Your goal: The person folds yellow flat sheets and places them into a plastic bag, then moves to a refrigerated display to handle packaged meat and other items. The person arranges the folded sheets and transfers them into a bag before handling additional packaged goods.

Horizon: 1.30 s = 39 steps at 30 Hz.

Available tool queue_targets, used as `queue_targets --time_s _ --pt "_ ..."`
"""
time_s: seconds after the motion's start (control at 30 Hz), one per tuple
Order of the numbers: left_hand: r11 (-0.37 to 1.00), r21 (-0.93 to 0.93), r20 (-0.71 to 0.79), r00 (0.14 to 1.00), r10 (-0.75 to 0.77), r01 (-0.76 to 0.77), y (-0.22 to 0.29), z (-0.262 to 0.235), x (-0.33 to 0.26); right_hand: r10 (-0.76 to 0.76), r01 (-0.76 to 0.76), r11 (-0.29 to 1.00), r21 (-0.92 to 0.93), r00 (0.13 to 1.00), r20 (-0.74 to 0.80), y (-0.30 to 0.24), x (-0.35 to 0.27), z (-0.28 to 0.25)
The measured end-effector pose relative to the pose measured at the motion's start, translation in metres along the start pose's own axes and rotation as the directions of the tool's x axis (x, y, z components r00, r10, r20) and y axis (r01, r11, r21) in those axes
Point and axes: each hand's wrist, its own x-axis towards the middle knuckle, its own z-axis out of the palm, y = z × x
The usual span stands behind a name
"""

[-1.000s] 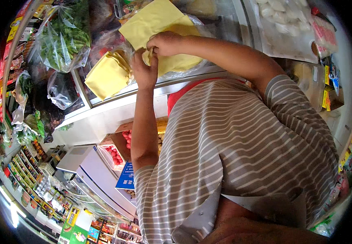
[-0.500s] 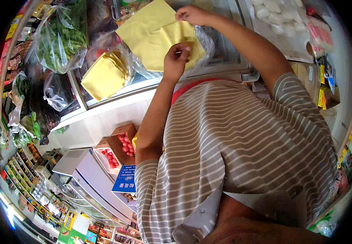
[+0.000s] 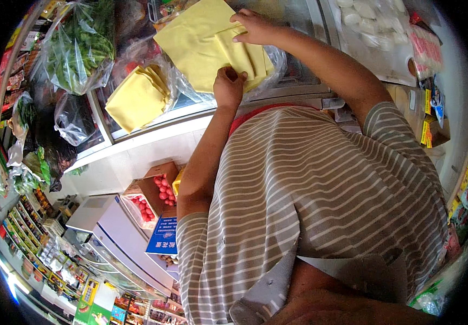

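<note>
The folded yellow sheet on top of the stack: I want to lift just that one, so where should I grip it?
Judging by its pose, pinch the folded yellow sheet at its near edge, where the left hand already touches it. It lies flat on the larger yellow sheet, so come in low from that edge; the right hand steadies its far end.

Bright even daylight, heavy fisheye bending, dark vignetted rim, slight blur.

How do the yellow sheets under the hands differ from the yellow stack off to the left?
The yellow sheets under the hands are larger, spread out and partly folded, touched by the left hand and right hand. The smaller yellow stack lies untouched. Both lie on clear plastic.
</note>
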Motion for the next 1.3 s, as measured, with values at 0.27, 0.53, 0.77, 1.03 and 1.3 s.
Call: queue_targets --time_s 0.27,0.53,0.77,1.03,1.3 --pt "0.899 0.196 -0.241 0.869 0.432 -0.392 0.042 -0.039 -0.015 -0.215 0.203 0.97 0.132 0.973 0.082 -0.012 0.024 0.008" --pt "0.697 0.481 -0.042 0.78 0.624 -0.532 0.066 -0.195 -0.046 -0.391 0.299 0.888 0.35 0.891 0.23 -0.123 0.007 -0.023" --pt "0.983 0.082 -0.268 0.946 0.182 -0.166 -0.004 -0.285 -0.064 -0.295 0.173 0.789 0.59 0.948 0.117 -0.188 0.039 0.021" --pt "0.997 0.059 -0.582 0.81 0.073 -0.048 -0.102 -0.365 -0.013 -0.182 0.206 0.769 0.605 0.978 -0.101 -0.245 0.13 0.07" --pt "0.813 0.311 -0.124 0.827 0.548 -0.492 -0.042 -0.164 -0.034 -0.055 0.05 0.997 0.055 0.993 0.106 -0.043 -0.045 0.005"
